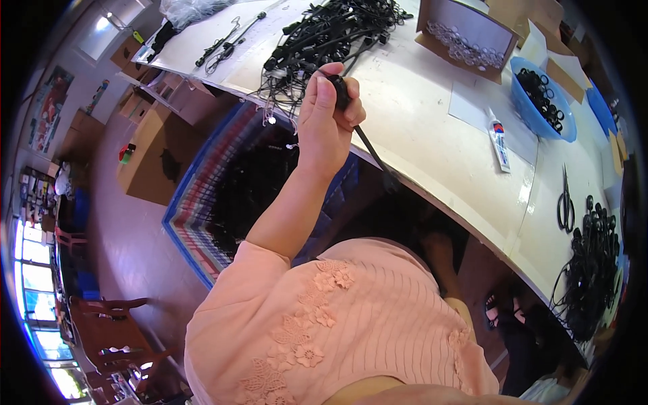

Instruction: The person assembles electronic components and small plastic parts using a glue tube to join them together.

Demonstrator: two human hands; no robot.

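My left hand [322,125] is raised beside the table's near edge. Its fingers are wrapped round the black knob-like head of a thin black rod [368,143]. From the fist the rod slants down to the right, past the table edge, and its lower end blurs into the dark. Just beyond that hand lies a big heap of black corded parts [331,37], much like the one in my grip. My right hand [439,244] hangs low in the shade below the tabletop, near my lap; its fingers are too dark to make out.
On the white table [418,121] are a box of clear rings [466,44], a blue bowl of black rings [543,101], a glue tube [499,143], scissors [565,202] and another black corded pile [590,263]. A checked, blue-rimmed container [196,202] stands below, left. Someone's feet show lower right.
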